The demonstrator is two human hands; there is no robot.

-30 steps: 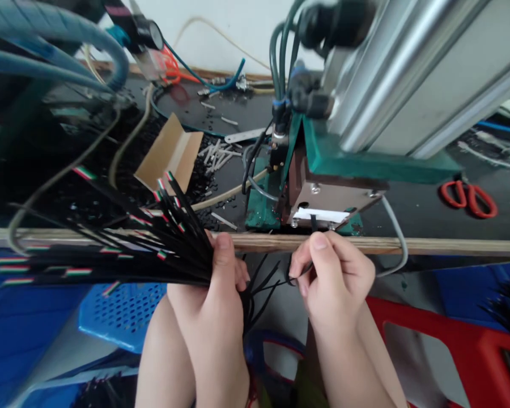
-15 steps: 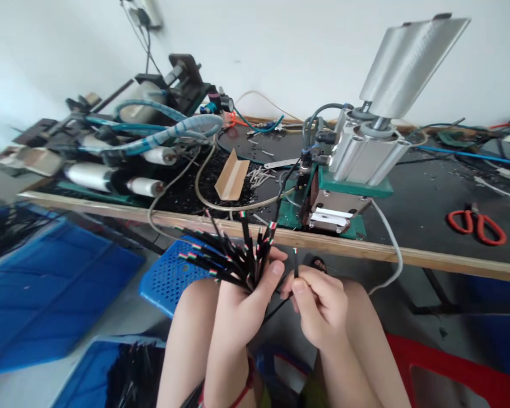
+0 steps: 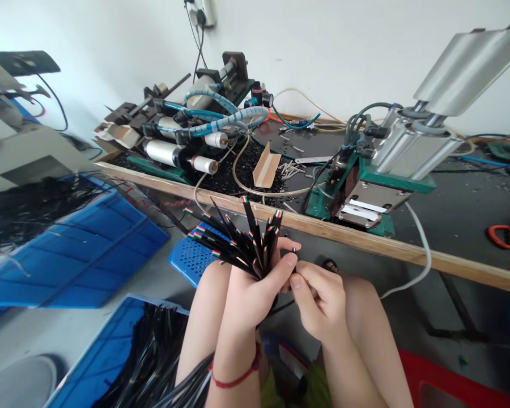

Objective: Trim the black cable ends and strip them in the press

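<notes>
A bundle of black cables [image 3: 238,243], their cut ends showing red, white and green cores, fans out from my left hand [image 3: 257,294]. The fingers of that hand are wrapped round the bundle, above my lap. Close beside it, my right hand [image 3: 321,300] pinches a single black cable [image 3: 294,253] near its tip between thumb and fingers. The two hands nearly touch. Loose lengths of the bundle trail back under my left forearm, which wears a red cord bracelet [image 3: 233,382].
On the wooden-edged bench stand a pneumatic press [image 3: 374,175] and a roller machine [image 3: 187,136]. Red-handled scissors [image 3: 505,236] lie at the right. Blue bins [image 3: 97,249] of black cables stand left, a blue perforated stool [image 3: 193,258] under the bench, a red stool [image 3: 433,377] at right.
My view has swung left, so the bench things sit further right. My right hand, with its single cable, has come closer to my left hand, whose grip stays on the bundle.
</notes>
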